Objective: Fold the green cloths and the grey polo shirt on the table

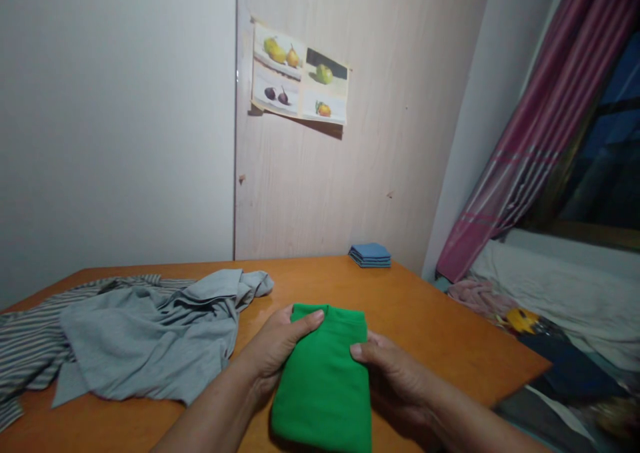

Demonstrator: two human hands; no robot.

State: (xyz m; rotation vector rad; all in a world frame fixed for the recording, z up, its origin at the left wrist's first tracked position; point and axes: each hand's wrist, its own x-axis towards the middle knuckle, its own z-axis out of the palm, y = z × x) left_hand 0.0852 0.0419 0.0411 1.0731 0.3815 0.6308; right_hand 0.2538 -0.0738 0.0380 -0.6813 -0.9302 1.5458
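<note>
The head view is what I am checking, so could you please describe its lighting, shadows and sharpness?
In the head view, light is dim, darkest at the window; in the head view, a shadow falls beneath the fruit pictures; in the head view, the folded green cloth has a clear outline, while the clutter lower right looks soft.

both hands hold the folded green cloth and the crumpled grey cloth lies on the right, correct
No, the side is wrong: in the head view the crumpled grey cloth lies on the left. The left hand and right hand do hold the folded green cloth.
</note>
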